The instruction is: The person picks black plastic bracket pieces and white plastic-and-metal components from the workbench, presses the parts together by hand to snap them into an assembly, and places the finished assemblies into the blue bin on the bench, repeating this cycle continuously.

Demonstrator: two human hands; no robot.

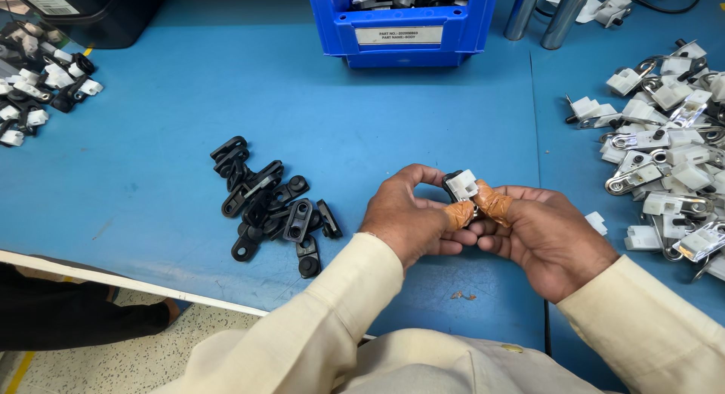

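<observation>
Pinching a small black-and-white clip assembly [459,186] between them, the left hand [408,220] and right hand [547,239] meet above the near middle of the blue table [393,122]. The white piece faces up, the black body sits behind it. Both thumbs, wrapped in tan tape, press together just below the part, and the left forefinger curls over its far side, so the fingers of both hands are clamped on it.

Just left of the hands lies a loose heap of black plastic bodies [268,205]. At the right edge spreads a pile of white clips with metal springs [664,160], with 1 stray white piece [596,223] near the right hand. A blue bin [400,24] stands at the far middle, and finished black-and-white parts [41,88] lie at the far left.
</observation>
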